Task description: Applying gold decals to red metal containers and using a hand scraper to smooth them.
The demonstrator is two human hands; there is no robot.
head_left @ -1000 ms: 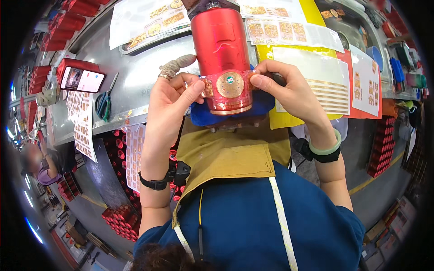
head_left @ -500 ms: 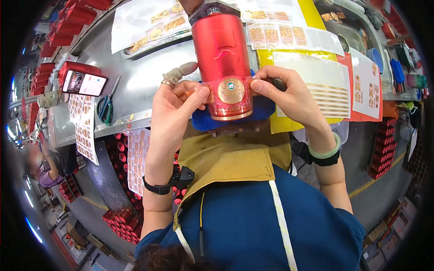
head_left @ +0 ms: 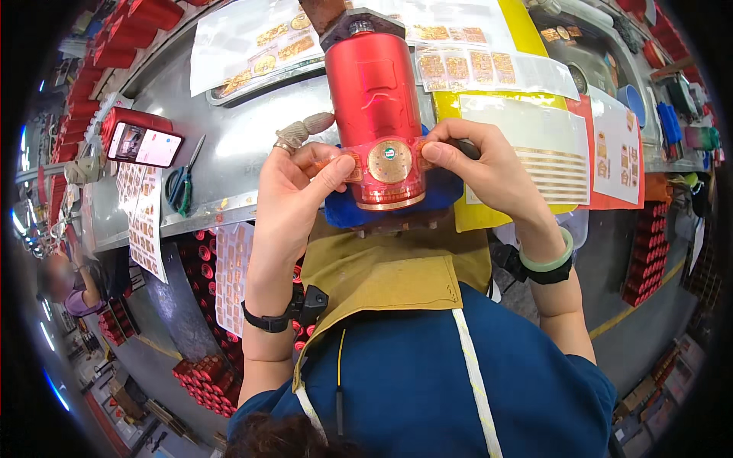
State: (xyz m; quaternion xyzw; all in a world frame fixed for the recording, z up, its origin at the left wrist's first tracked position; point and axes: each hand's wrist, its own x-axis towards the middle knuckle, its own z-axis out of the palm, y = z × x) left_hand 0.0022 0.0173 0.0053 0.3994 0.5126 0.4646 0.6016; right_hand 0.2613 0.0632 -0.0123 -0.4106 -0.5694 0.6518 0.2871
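Note:
A glossy red bottle (head_left: 372,88) lies with its neck away from me and its gold-rimmed base towards me. Across its lower part stretches a clear film sticker (head_left: 389,162) with a round gold emblem. My left hand (head_left: 301,179) pinches the sticker's left end between thumb and fingers; a finger of that hand wears a fabric finger cot (head_left: 305,128). At the opposite end, the thumb and forefinger of my right hand (head_left: 481,160) grip the film. Under the bottle's base is a blue pad (head_left: 443,200). The emblem area lies over the bottle; whether it touches cannot be told.
A metal bracket (head_left: 359,23) stands at the bottle's neck. Sheets of gold stickers (head_left: 500,70) and a yellow folder (head_left: 450,103) cover the right side. A phone (head_left: 145,143) and scissors (head_left: 182,183) are at left. Red bottles (head_left: 210,382) stack below the table.
The sticker's emblem has shifted slightly down towards the bottle's base. Both hands keep their pinch on the film and have barely moved.

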